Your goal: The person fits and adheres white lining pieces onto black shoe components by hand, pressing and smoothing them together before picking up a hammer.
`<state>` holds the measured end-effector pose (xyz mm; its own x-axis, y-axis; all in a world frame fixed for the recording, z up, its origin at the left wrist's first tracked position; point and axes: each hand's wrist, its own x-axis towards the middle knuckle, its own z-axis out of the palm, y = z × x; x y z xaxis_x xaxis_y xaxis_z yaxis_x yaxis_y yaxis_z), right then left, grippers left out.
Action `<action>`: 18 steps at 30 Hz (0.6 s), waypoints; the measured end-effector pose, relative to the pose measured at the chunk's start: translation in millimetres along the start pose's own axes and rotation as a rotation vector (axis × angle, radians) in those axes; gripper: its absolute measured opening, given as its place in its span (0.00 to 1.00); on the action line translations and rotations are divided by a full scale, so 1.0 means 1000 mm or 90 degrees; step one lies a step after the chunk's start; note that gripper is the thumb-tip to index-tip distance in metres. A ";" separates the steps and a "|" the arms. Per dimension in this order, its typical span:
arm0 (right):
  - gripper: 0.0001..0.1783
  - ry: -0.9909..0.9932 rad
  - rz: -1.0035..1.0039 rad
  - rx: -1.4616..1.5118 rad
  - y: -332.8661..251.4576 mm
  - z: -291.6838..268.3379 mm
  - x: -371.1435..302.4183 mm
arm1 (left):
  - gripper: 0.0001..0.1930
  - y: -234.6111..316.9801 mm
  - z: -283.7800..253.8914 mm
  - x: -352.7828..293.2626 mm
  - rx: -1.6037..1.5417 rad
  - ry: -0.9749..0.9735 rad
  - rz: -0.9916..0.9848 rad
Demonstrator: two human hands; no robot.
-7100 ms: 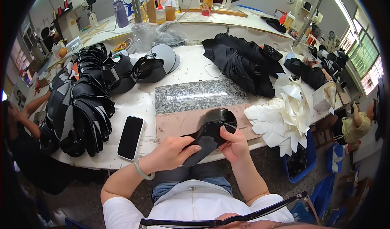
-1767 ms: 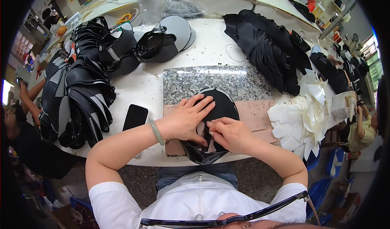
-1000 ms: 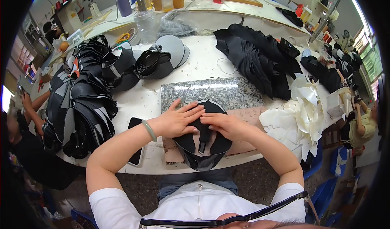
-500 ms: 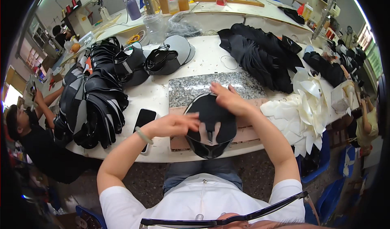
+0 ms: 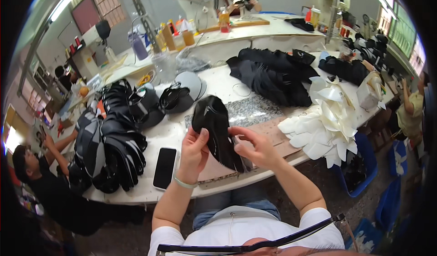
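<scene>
A black shoe upper (image 5: 213,119) is raised above the worktable in front of me, stood on its side and bent lengthwise. My left hand (image 5: 195,149) grips its left edge, thumb on the near face and the other fingers behind. On the right edge, my right hand (image 5: 257,148) pinches with thumb and fingers, the fingertips partly hidden by the material. Beneath it lie a speckled grey stone slab (image 5: 246,110) and a pinkish-brown board (image 5: 273,131). A phone (image 5: 165,167) with a dark screen rests left of my left wrist.
Stacked black and grey uppers (image 5: 116,142) crowd the left, with more grey uppers (image 5: 186,90) behind. Black pieces (image 5: 273,76) are heaped at the back; white cut pieces (image 5: 323,124) spread at right. A blue bin (image 5: 364,174) stands on the floor. Another person (image 5: 45,178) works at left.
The upper lay flat on the board under both hands; now it is lifted, turned on its side and held between them. The view has tilted up, showing more of the back wall.
</scene>
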<state>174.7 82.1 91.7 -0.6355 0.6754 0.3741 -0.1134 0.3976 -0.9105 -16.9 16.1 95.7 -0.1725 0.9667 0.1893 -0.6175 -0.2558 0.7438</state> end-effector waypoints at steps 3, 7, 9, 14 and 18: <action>0.21 0.022 0.099 0.280 0.003 0.004 0.011 | 0.16 -0.016 0.011 -0.006 -0.006 0.014 -0.019; 0.13 0.005 0.148 0.406 0.009 -0.004 0.013 | 0.16 -0.003 0.020 -0.005 0.005 -0.019 -0.019; 0.13 -0.017 0.139 0.345 0.008 -0.008 0.011 | 0.15 -0.002 0.014 -0.002 -0.016 -0.011 -0.022; 0.11 0.036 -0.089 0.037 -0.021 -0.009 0.029 | 0.15 0.001 0.024 0.000 0.129 0.002 0.111; 0.10 -0.002 -0.280 -0.153 -0.021 -0.023 0.036 | 0.17 0.021 0.033 0.006 -0.086 -0.119 0.027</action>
<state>171.3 112.6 127.9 -0.5690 0.4095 0.7131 -0.1927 0.7767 -0.5997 -5.5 16.5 134.0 -0.0628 0.9374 0.3427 -0.7122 -0.2826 0.6426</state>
